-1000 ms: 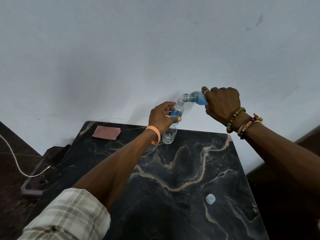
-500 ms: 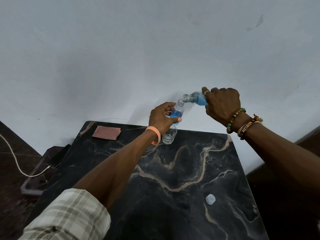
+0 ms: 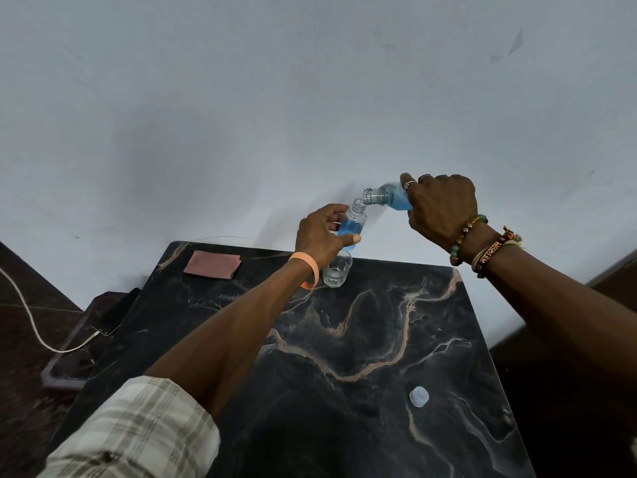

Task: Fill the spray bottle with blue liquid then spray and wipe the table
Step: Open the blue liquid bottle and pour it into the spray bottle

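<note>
Above the far edge of the black marble table [image 3: 344, 391], my left hand [image 3: 320, 236] grips a small clear spray bottle [image 3: 353, 224], uncapped, tilted slightly and partly filled with blue liquid. My right hand [image 3: 441, 208] holds a second clear bottle [image 3: 389, 198] tipped almost on its side, blue liquid inside, its open mouth right next to the small bottle's neck. A folded reddish-brown cloth [image 3: 212, 264] lies at the table's far left corner.
A clear drinking glass [image 3: 336, 272] stands under my left hand near the far edge. A small pale cap [image 3: 418, 396] lies on the near right of the table. A phone [image 3: 115, 313] with a white cable [image 3: 31, 322] rests on a low stand left of the table.
</note>
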